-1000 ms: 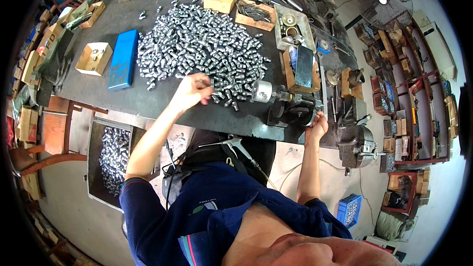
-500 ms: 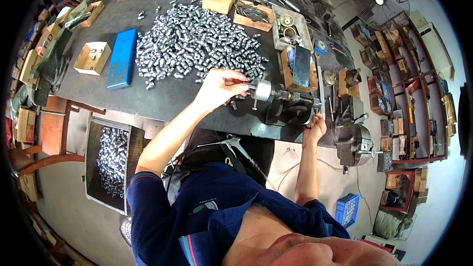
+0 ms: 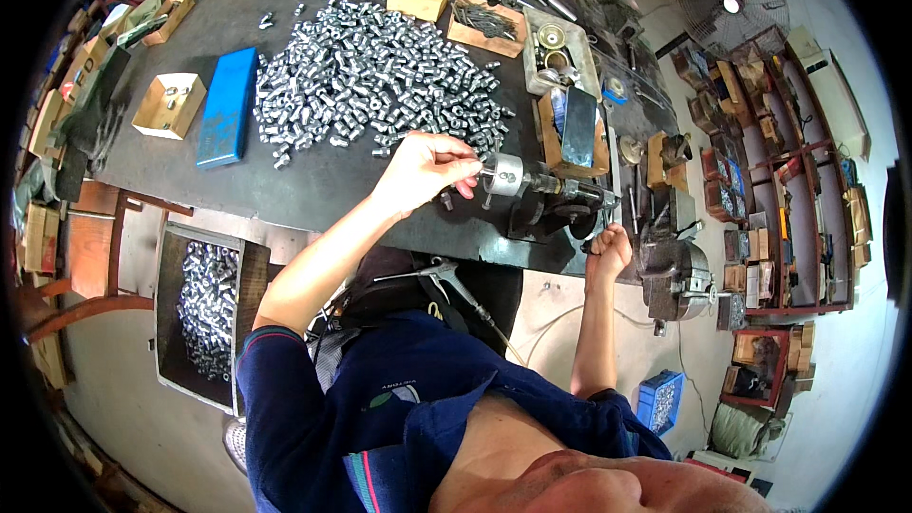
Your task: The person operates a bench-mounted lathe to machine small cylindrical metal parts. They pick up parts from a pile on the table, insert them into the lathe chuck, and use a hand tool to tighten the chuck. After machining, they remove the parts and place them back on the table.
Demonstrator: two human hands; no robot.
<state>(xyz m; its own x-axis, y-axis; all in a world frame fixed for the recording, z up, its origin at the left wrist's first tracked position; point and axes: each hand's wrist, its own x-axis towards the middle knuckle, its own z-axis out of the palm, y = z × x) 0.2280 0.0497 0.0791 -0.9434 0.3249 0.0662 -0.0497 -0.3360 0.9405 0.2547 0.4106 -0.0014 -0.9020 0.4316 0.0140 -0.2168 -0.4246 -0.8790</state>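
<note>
A small bench machine (image 3: 572, 210) with a round silver chuck (image 3: 506, 176) stands at the table's front edge. My left hand (image 3: 427, 171) is closed in a pinch at the left face of the chuck, on a small metal part mostly hidden by the fingers. At the machine's right end my right hand (image 3: 609, 249) is curled round a dark handle by its wheel. Behind my left hand spreads a large heap of shiny metal fittings (image 3: 370, 76). A few loose ones lie under that hand.
A blue case (image 3: 228, 106) and a small wooden box (image 3: 169, 126) with several fittings lie left of the heap. A phone (image 3: 579, 128) rests on a box behind the machine. A bench vise (image 3: 676, 271) is at right. An air gun (image 3: 439, 273) hangs below the table edge.
The chuck has turned slightly, and a hole in its side now faces up. My right hand has shifted a little downward. My left hand keeps its pinch at the chuck.
</note>
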